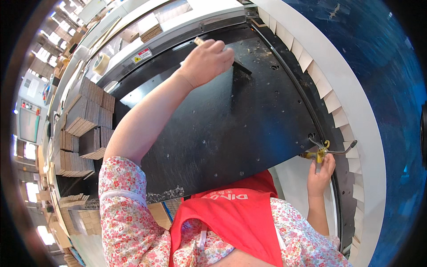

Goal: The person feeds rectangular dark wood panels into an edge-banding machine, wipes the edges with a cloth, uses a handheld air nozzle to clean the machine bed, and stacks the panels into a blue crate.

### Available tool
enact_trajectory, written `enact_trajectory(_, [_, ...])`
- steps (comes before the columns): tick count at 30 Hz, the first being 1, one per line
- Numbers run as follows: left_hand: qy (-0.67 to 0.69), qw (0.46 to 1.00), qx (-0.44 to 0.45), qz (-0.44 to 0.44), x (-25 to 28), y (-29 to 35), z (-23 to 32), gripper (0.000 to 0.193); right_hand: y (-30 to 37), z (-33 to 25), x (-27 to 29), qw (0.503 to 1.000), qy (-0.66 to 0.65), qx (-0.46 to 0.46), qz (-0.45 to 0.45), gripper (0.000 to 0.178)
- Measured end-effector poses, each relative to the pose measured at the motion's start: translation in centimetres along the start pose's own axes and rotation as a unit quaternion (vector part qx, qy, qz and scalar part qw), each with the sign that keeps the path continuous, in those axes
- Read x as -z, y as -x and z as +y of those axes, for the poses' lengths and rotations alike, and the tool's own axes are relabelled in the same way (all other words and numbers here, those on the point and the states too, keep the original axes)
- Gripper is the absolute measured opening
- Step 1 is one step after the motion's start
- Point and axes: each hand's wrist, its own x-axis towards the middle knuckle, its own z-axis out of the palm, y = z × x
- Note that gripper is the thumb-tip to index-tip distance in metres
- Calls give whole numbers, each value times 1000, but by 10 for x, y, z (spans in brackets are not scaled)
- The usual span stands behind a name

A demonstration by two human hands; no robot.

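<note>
Yep, gripping some pale-ended tool [199,41] in the left hand [207,62], upper middle of the frame, over the black tabletop [200,120]. Also clutching a yellow tool [319,155] right-handed, fingers [331,163] curled, right side.

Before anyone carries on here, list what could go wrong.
The left sleeve might nudge the stacked boards, which appear close beside it. The yellow tool in the right hand might slip and knock the black panel. The pale-ended tool in the left hand could scratch that panel.
</note>
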Motion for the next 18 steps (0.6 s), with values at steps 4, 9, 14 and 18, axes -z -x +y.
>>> enact_trajectory(4, [97,971,155,156,-1,13,-12,29,-12,-3,-5,999,19,5,-46,55])
enact_trajectory(9, [275,832,404,261,-39,56,7,22,-28,-28,-5,992,-91,24,-78,50])
enact_trajectory(14, [488,558,636,217,-100,113,55,25,-33,-31,-25,965,-262,9,-14,34])
enact_trajectory(18, [580,439,670,146,-101,135,77,33,-39,-70,0,920,-342,162,-101,21])
